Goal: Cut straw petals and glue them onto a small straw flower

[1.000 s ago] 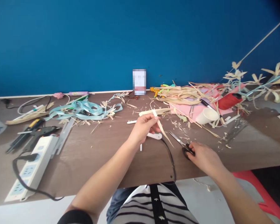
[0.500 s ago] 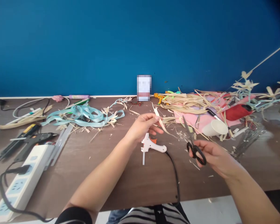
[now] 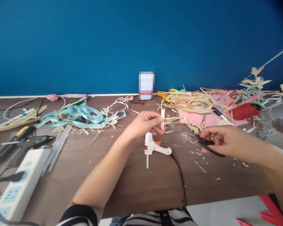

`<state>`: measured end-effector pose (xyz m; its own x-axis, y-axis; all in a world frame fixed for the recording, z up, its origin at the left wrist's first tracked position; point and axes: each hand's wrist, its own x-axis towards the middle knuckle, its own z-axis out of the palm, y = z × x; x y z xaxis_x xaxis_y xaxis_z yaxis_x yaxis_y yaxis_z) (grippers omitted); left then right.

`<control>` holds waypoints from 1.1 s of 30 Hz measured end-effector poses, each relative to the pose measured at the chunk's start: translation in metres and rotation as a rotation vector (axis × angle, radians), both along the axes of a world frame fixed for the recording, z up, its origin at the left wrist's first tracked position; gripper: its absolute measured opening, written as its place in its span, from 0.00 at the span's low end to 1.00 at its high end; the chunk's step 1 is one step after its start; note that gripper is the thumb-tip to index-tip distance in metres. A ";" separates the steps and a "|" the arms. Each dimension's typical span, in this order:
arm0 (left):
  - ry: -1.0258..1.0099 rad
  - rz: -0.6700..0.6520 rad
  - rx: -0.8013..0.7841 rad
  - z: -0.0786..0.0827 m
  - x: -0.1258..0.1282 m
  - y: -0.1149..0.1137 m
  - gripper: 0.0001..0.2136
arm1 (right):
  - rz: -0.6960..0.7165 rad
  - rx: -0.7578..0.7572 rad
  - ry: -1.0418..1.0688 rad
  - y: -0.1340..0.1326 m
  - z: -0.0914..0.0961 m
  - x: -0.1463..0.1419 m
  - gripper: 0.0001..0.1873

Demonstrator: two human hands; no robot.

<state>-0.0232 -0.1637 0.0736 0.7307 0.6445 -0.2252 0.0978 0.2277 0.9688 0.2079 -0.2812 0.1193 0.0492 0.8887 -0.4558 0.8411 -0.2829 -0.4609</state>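
Note:
My left hand (image 3: pixel 146 125) pinches a short pale strip of dried husk (image 3: pixel 163 117) between thumb and fingers, its notched end pointing up. In my right hand (image 3: pixel 223 139) are black-handled scissors (image 3: pixel 211 148), held off to the right with the blades pointing left, apart from the strip. Below my left hand a white hot glue gun (image 3: pixel 153 147) with an orange trigger lies on the table, a glue stick coming out of its back end. Small husk scraps (image 3: pixel 199 157) are scattered under the scissors.
At left lie a power strip (image 3: pixel 25 175), a dark glue gun (image 3: pixel 29 146), clear glue sticks (image 3: pixel 58 147) and light blue ribbon (image 3: pixel 85 116). A phone-like screen (image 3: pixel 146 84) leans on the wall. Husk strips (image 3: pixel 191 102), pink paper (image 3: pixel 195 118) and a red roll (image 3: pixel 245 111) stand back right.
My right hand has moved up and right, turning the scissors from pointing up to pointing left. The husk strip is more upright, and its long lower tail no longer shows.

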 end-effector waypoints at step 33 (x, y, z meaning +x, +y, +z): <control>0.155 -0.125 0.115 0.027 0.010 -0.022 0.10 | 0.116 0.054 -0.009 -0.003 0.029 -0.012 0.08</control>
<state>-0.0128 -0.1861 0.1009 0.7692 0.5787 -0.2710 0.2676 0.0933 0.9590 0.1958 -0.2846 0.1480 -0.0513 0.9119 -0.4071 0.8709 -0.1586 -0.4652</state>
